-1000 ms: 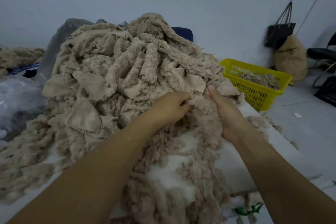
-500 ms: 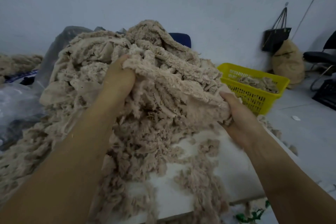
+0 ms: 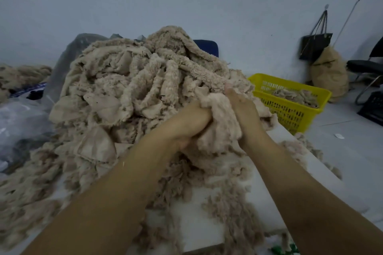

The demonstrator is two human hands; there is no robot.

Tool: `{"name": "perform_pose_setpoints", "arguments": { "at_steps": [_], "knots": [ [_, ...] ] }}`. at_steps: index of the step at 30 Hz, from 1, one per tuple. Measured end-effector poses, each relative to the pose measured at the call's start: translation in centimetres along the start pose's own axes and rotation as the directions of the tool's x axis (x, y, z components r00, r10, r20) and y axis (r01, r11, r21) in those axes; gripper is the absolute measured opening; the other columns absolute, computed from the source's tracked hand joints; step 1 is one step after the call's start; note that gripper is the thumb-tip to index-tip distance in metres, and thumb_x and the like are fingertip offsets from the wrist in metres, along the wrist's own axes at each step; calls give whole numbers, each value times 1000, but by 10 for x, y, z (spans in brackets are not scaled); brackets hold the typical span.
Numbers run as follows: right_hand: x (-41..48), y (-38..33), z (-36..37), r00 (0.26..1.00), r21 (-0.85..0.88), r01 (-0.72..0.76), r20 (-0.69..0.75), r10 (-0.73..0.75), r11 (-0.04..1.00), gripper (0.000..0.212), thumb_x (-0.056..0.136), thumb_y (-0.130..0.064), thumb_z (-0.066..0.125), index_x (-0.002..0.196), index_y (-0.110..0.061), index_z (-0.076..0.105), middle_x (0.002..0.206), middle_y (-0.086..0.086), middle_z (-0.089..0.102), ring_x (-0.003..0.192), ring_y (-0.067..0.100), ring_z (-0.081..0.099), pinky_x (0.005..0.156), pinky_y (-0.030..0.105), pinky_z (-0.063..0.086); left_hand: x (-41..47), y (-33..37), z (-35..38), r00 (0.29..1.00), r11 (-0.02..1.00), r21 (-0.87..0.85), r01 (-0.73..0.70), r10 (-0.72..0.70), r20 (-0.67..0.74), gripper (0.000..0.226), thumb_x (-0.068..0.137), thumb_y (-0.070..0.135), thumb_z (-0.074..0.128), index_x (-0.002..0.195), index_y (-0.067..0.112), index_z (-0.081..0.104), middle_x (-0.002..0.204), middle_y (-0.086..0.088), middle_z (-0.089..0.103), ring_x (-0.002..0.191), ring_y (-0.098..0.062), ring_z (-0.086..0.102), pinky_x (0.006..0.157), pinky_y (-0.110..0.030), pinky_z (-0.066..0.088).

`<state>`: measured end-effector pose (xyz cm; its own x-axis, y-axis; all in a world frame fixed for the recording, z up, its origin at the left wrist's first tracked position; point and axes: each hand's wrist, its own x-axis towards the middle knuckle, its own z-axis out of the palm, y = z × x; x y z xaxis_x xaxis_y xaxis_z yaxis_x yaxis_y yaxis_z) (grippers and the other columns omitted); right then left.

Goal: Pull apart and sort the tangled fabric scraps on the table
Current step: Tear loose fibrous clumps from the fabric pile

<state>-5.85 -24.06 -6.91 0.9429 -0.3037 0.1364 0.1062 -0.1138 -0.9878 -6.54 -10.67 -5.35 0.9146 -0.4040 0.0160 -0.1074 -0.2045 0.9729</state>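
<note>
Dim, flat, bluish light all over. Soft shadows sit in the folds of the fabric scraps (image 3: 128, 93), nothing hard-edged. Detail's mushy, the pile smeared and grainy. The wide lens stretches the near forearms (image 3: 103, 203) along the bottom edge and leans the chair (image 3: 364, 66) far right.

A textile workshop: heaped fabric scraps (image 3: 134, 93), yellow sorting basket (image 3: 290, 109), sacks against bare wall.

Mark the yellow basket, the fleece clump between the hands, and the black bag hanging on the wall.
yellow basket (image 3: 290, 112): head view, front lattice wall.
fleece clump (image 3: 221, 122): head view, fluffy middle.
black bag (image 3: 315, 46): head view, centre of its body.
</note>
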Motion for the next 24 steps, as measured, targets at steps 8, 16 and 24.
{"name": "perform_pose_setpoints", "arguments": {
  "at_steps": [8, 16, 24],
  "knots": [
    [-12, 44, -25, 963, -316, 10, 257, 76, 949, 46, 90, -66, 48, 84, -21, 55, 78, -2, 53, 70, 11, 54, 62, 27, 37, -1, 22, -43, 964, 502, -846, -179, -83, -253, 67, 105, 18, 32, 57, 2, 76, 67, -15, 73, 55, -25, 72, 46, -33, 57],
    [-16, 24, 20, 907, -174, 281, 371, -201, 944, 43, 99, -54, 43, 63, -32, 50, 49, -21, 50, 48, -5, 49, 49, 10, 35, 10, 41, -17, 945, 549, -830, -96, -213, -250, 42, 108, 20, 33, 120, -4, 65, 125, -27, 64, 100, -34, 67, 75, -31, 60],
    [-4, 42, -20, 916, -206, 112, 401, -21, 972, 43, 102, -43, 44, 70, -20, 60, 60, -8, 55, 61, 19, 52, 65, 28, 44, 24, 19, -47, 948, 483, -874, -56, -249, -199, 57, 106, 34, 38, 88, -1, 78, 104, -22, 72, 78, -36, 73, 56, -47, 58]
  ]
}}
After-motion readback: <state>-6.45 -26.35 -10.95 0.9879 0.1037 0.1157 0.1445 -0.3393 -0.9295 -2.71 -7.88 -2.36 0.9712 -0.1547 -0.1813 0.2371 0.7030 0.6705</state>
